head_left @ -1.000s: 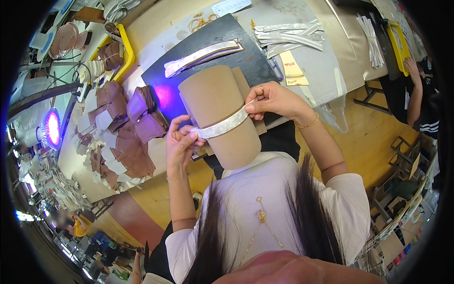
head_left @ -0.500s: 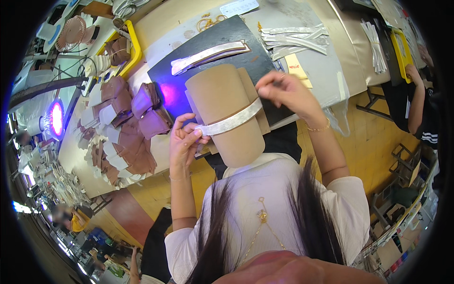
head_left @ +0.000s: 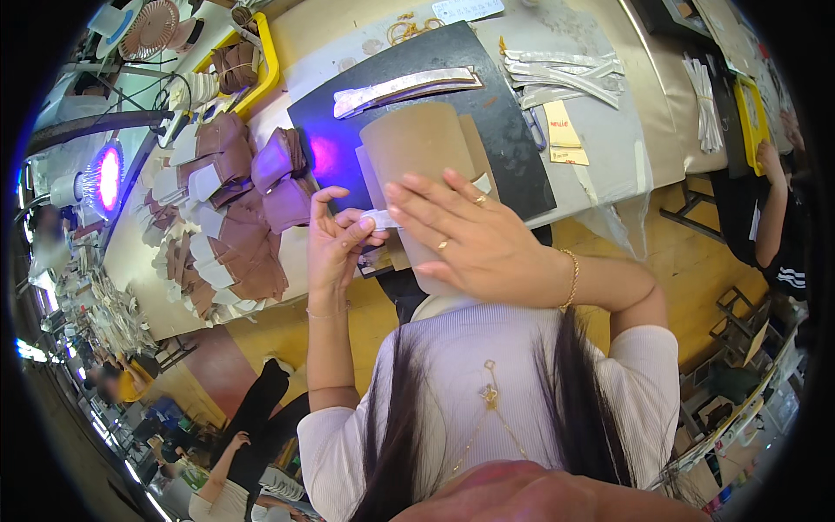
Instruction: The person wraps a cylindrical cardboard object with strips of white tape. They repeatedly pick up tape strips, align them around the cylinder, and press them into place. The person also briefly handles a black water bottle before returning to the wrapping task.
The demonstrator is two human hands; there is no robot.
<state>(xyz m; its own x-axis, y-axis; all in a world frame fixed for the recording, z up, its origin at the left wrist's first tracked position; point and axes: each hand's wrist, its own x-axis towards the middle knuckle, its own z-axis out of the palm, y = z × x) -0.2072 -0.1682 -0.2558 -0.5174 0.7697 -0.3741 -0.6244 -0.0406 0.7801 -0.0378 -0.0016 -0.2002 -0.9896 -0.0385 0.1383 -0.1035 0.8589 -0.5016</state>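
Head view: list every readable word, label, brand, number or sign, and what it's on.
Yellow paper on the table: red writing, wording not copied here; smaller marks too small to read.
White card at the top edge: dark print, too small to read.
White strip in the left hand, brown roll: no text visible.

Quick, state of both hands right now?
Left hand: closed, pinching the end of a white strip.
Right hand: open, fingers extended over the curved brown board.
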